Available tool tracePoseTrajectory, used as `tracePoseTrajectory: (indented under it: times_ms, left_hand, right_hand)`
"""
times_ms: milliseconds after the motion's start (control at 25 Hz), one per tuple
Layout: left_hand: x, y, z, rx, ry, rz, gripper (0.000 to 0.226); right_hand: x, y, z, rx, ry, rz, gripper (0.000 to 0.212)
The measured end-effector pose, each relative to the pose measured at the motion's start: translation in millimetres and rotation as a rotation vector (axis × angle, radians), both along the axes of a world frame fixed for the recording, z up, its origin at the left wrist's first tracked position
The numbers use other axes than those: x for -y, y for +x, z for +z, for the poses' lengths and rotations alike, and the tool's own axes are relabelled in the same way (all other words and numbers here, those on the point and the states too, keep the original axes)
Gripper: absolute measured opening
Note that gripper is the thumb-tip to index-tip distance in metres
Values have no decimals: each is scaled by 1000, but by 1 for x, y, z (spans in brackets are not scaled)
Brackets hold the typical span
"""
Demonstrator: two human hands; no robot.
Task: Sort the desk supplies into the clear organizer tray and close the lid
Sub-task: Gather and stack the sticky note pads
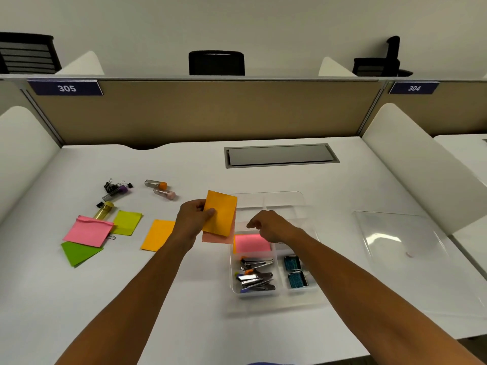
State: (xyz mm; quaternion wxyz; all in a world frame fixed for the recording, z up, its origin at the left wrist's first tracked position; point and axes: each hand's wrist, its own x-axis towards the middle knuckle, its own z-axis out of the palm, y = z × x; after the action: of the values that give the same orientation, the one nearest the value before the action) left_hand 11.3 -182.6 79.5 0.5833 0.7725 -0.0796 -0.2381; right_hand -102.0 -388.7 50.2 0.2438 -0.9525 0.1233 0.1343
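Observation:
My left hand (pixel 194 216) grips an orange sticky-note pad (pixel 220 213), with a salmon pad (pixel 218 237) behind it, just left of the clear organizer tray (pixel 282 200). My right hand (pixel 268 225) hovers over the tray's middle with loosely curled fingers and nothing in it. Below that hand a pink pad (pixel 251 243) lies in a compartment. Small staplers (pixel 257 276) fill the front left compartment, and blue staple boxes (pixel 295 272) the front right one. The clear lid (pixel 400 238) lies on the desk to the right.
On the desk at left lie an orange pad (pixel 157 235), a yellow-green pad (pixel 127 223), a pink pad (pixel 88 231) and a green pad (pixel 79 253). Behind them are binder clips (pixel 112 185) and several small tubes (pixel 160 189). A grey cable hatch (pixel 280 155) sits at the back.

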Motion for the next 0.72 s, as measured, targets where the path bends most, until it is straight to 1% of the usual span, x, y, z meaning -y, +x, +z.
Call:
tracePoseTrajectory:
  times_ms: [120, 200, 360, 440, 600, 720]
  left_hand:
    - [20, -4, 1, 78, 55, -74, 37]
    - [36, -8, 2, 162, 86, -165, 32]
    - [74, -15, 2, 398, 311, -438, 31]
    - [88, -17, -1, 460, 404, -568, 31]
    - [106, -21, -12, 520, 557, -766, 36]
    - [112, -24, -20, 540, 628, -830, 36]
  right_hand:
    - [17, -13, 7, 138, 109, -133, 48]
    - [31, -25, 10, 212, 149, -242, 48]
    - [55, -50, 13, 290, 218, -461, 43]
    - [63, -59, 15, 297, 257, -501, 44]
    - [74, -74, 17, 312, 310, -539, 45]
    - [78, -79, 16, 327, 336, -586, 46]
